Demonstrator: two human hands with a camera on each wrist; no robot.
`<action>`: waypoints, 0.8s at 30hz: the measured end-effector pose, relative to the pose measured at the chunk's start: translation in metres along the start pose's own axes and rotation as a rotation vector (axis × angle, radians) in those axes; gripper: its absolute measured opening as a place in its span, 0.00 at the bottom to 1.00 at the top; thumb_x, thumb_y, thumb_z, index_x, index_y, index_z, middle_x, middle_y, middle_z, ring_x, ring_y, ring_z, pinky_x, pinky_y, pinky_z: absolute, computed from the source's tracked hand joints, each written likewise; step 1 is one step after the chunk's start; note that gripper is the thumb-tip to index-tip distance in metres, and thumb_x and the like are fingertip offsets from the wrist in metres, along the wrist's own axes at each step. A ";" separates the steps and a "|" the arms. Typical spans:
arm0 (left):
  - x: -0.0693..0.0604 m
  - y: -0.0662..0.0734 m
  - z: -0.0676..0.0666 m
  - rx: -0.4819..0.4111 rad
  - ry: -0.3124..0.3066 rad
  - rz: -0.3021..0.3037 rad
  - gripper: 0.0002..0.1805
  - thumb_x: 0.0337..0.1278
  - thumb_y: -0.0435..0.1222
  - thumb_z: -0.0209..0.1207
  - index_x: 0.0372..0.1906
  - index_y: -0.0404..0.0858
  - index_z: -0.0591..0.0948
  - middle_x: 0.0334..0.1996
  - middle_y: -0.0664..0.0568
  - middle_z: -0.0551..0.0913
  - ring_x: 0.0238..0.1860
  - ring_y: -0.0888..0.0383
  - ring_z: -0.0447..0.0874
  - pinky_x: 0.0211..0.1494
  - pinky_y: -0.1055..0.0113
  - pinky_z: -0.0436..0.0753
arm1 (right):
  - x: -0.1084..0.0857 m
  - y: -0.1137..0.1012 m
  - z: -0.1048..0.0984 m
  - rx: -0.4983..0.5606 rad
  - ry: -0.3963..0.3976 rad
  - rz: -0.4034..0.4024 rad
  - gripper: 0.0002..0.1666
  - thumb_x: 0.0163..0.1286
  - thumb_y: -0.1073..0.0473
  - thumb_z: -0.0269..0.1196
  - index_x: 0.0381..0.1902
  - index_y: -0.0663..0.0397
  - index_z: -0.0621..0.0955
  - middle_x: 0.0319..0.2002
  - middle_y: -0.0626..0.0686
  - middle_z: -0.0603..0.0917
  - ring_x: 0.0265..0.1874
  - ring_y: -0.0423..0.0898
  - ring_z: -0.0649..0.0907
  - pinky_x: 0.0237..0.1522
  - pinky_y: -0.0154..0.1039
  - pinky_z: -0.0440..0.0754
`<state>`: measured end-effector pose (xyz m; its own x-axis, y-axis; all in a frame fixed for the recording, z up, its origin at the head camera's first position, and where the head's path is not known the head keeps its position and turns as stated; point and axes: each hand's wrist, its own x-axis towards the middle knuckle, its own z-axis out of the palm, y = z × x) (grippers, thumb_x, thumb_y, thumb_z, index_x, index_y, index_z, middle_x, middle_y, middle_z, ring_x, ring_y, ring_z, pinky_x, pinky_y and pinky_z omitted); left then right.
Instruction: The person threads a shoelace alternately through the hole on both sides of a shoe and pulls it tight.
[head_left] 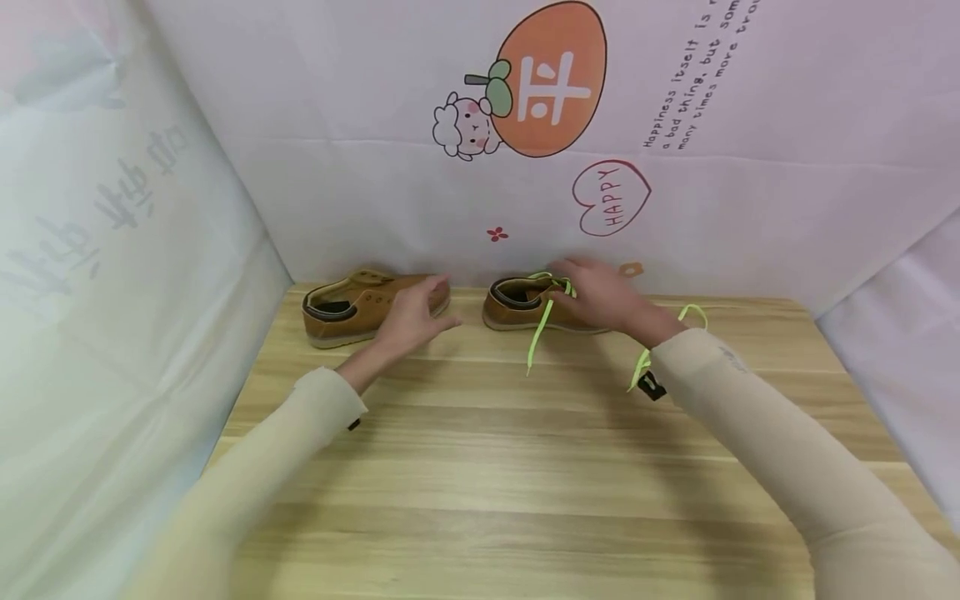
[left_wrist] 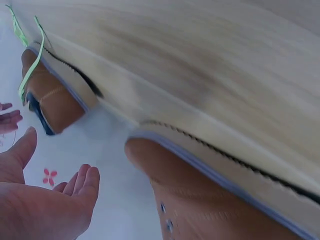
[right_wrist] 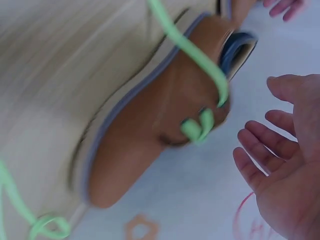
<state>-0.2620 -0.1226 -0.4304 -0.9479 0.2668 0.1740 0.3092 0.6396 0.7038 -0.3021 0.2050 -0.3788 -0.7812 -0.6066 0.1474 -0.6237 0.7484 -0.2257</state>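
Observation:
A brown shoe (head_left: 362, 315) with bare eyelets stands at the left by the back wall, toe pointing right. My left hand (head_left: 411, 319) hovers at its toe with the fingers spread, holding nothing. To the right is the second brown shoe (head_left: 517, 316), with a bright green lace (head_left: 538, 332) threaded through its eyelets and one end hanging onto the table. My right hand (head_left: 600, 293) is over the front of that shoe in the head view. Its fingers (right_wrist: 260, 145) look loosely extended, apart from the shoe and lace in the right wrist view.
Another green lace (head_left: 693, 310) lies on the table right of the laced shoe, partly hidden by the right sleeve. A small black item (head_left: 651, 386) is beside it. White printed sheeting (head_left: 375, 192) forms walls behind and at both sides of the wooden table (head_left: 480, 467).

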 end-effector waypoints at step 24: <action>-0.076 -0.073 -0.095 0.102 0.257 -0.073 0.66 0.54 0.39 0.80 0.85 0.32 0.45 0.83 0.29 0.51 0.82 0.31 0.50 0.80 0.34 0.55 | 0.073 -0.110 0.063 0.223 -0.203 -0.037 0.52 0.78 0.46 0.66 0.84 0.64 0.54 0.80 0.69 0.61 0.78 0.62 0.67 0.77 0.54 0.67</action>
<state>-0.2201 -0.2576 -0.4297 -0.9523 0.0343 0.3034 0.2331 0.7233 0.6499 -0.2893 0.0614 -0.4042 -0.7230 -0.6902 -0.0306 -0.6129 0.6612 -0.4327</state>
